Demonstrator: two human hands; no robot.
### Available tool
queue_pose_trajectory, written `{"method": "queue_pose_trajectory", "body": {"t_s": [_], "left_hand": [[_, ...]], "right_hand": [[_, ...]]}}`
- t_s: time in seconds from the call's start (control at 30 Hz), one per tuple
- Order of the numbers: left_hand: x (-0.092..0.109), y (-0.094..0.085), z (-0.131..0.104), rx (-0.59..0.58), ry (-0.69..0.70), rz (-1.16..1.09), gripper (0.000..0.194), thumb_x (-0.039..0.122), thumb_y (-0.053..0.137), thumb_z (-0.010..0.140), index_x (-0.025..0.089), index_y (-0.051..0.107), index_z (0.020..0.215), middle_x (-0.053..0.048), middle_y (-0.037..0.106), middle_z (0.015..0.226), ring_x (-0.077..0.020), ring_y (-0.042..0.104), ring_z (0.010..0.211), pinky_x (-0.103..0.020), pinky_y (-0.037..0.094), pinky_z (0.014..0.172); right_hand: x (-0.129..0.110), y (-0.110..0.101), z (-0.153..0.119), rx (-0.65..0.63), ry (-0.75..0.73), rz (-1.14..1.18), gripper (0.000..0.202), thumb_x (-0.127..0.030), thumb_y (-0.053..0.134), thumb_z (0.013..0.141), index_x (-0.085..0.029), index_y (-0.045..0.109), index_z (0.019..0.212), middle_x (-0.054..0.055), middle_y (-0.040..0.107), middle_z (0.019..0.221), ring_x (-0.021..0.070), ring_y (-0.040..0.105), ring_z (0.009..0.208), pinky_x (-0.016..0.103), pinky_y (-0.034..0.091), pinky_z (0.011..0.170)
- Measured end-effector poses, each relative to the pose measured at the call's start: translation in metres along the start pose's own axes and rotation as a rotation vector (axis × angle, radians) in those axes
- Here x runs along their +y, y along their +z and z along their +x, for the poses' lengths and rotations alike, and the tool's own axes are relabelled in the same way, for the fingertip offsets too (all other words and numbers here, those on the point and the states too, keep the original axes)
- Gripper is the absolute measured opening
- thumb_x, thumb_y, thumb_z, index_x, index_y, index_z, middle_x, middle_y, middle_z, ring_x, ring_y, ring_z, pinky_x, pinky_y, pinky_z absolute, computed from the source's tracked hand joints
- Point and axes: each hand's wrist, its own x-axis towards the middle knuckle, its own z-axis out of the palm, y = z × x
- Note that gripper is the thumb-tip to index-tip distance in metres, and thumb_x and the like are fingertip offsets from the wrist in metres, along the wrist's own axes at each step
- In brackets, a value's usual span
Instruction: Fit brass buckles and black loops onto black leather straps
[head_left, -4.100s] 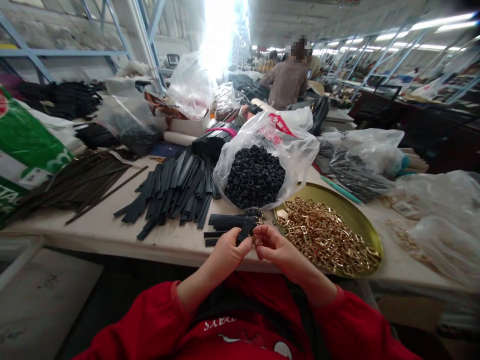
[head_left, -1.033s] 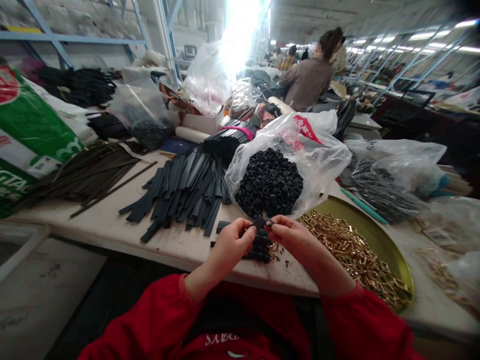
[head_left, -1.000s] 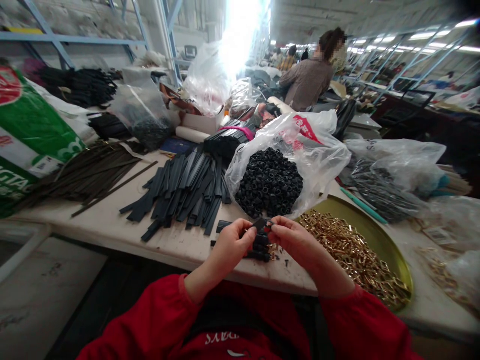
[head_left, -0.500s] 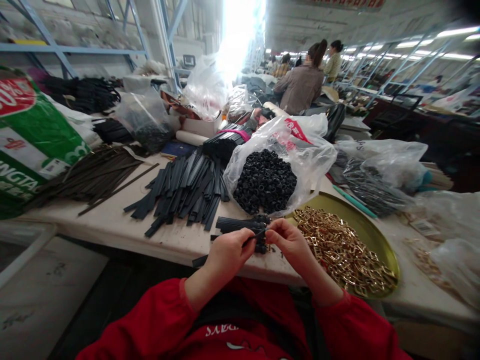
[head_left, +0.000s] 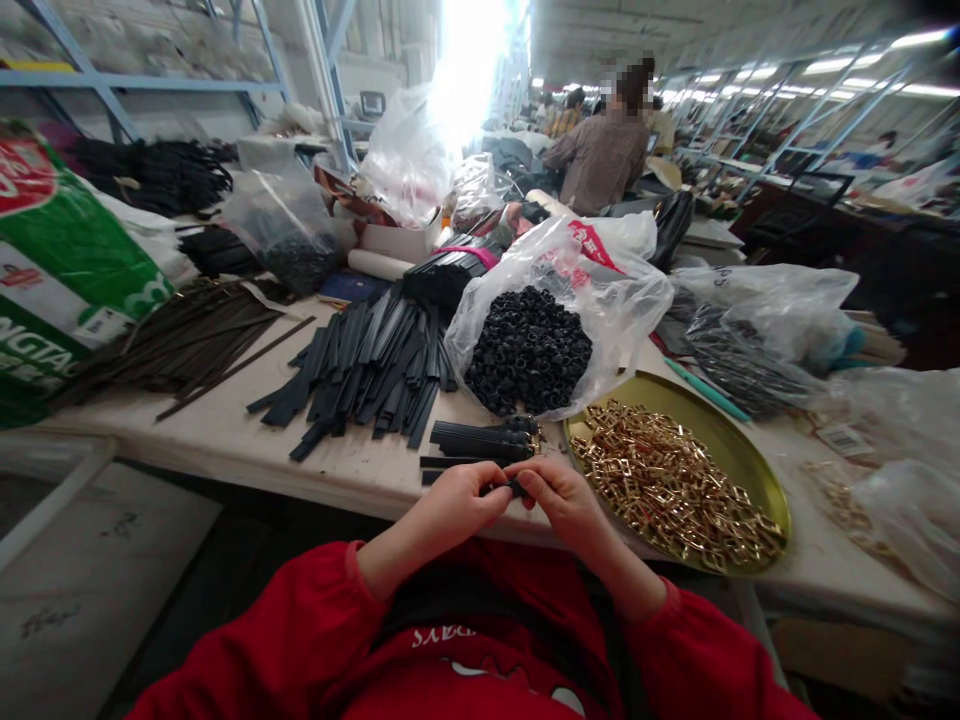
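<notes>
Close to the table's front edge, my left hand [head_left: 469, 497] and my right hand [head_left: 551, 492] meet, fingertips touching. Both are closed on a short black strap [head_left: 514, 488], most of which the fingers cover. Just beyond them lies a stack of black straps [head_left: 480, 437] with gold buckles at its right end. Farther back, a clear plastic bag [head_left: 630, 290] stands open around a heap of small black loops [head_left: 525, 350]. To the right, a gold tray [head_left: 769, 490] bears a pile of gold buckles [head_left: 667, 480].
Loose black strips [head_left: 367, 370] are spread left of the bag, with dark brown strips [head_left: 202, 340] farther left. A green package [head_left: 82, 270] stands at the left edge. A teal tool [head_left: 705, 390] lies behind the tray. A person [head_left: 604, 155] sits farther back.
My hands have come closer together and a little nearer to me, with the strap between them. The buckled stack behind them shows more fully. The view has shifted slightly.
</notes>
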Motion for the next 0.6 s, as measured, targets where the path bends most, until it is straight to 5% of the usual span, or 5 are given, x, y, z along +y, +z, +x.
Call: {"method": "queue_pose_trajectory", "body": {"t_s": [0.2, 0.4, 0.5, 0.6], "left_hand": [[-0.002, 0.006, 0.0, -0.012, 0.06, -0.152, 0.024, 0.021, 0.044, 0.079, 0.015, 0.053, 0.1, 0.0, 0.062, 0.073, -0.0107, 0.053, 0.062, -0.021, 0.039, 0.057], [-0.009, 0.006, 0.004, -0.015, -0.018, -0.282, 0.027, 0.028, 0.045, 0.081, 0.016, 0.042, 0.105, 0.0, 0.062, 0.072, -0.0122, 0.057, 0.062, -0.022, 0.042, 0.054], [-0.016, 0.003, 0.005, 0.042, -0.043, -0.142, 0.03, 0.037, 0.05, 0.08, 0.017, 0.045, 0.101, 0.001, 0.06, 0.07, -0.0119, 0.055, 0.058, -0.022, 0.04, 0.052], [-0.02, 0.001, 0.004, 0.117, -0.053, 0.037, 0.029, 0.042, 0.054, 0.076, 0.017, 0.049, 0.09, 0.002, 0.057, 0.068, -0.0124, 0.053, 0.06, -0.023, 0.038, 0.053]], "right_hand": [[0.005, 0.008, 0.002, 0.218, 0.188, 0.218, 0.027, -0.044, 0.065, 0.068, -0.019, 0.062, 0.078, -0.003, 0.055, 0.056, 0.0111, 0.049, 0.05, 0.024, 0.039, 0.05], [0.002, 0.011, -0.007, 0.14, 0.187, 0.403, 0.033, -0.051, 0.057, 0.075, -0.018, 0.061, 0.076, 0.0, 0.058, 0.061, 0.0129, 0.053, 0.057, 0.026, 0.043, 0.056], [0.003, 0.009, -0.008, 0.1, 0.295, 0.656, 0.037, -0.053, 0.051, 0.079, -0.018, 0.062, 0.077, 0.001, 0.06, 0.067, 0.0107, 0.053, 0.056, 0.024, 0.043, 0.055], [0.006, 0.007, -0.008, 0.01, 0.415, 0.816, 0.028, -0.045, 0.066, 0.07, -0.018, 0.061, 0.073, -0.002, 0.058, 0.069, 0.0074, 0.05, 0.055, 0.021, 0.042, 0.054]]}}
